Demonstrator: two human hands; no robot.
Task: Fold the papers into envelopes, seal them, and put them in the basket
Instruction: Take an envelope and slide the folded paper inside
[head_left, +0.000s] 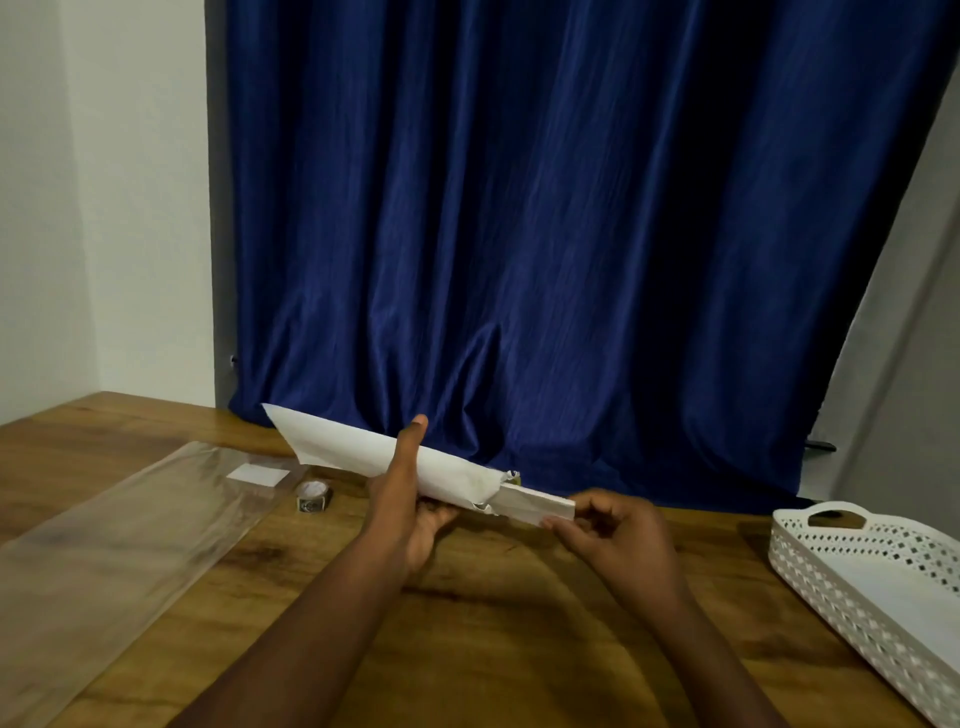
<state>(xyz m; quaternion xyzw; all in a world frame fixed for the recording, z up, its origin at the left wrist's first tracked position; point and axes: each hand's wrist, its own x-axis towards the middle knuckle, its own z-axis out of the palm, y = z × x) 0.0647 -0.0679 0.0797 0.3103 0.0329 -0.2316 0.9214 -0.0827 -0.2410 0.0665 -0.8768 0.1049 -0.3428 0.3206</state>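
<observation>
A roll of white papers (343, 447) is held slanting above the wooden table (493, 623), its loose end pointing up to the left. My left hand (410, 493) grips the roll around its middle, thumb over the top. My right hand (613, 530) pinches a narrower white inner piece (535, 506) that sticks out of the roll's lower right end, past a crumpled edge. A white perforated basket (810, 577) stands at the table's right edge, well apart from both hands.
A long clear plastic sleeve (119, 545) with a white label lies flat on the table's left side. Beside it sits a small roll of tape (314, 494). A blue curtain (545, 234) hangs right behind the table, with white wall to the left.
</observation>
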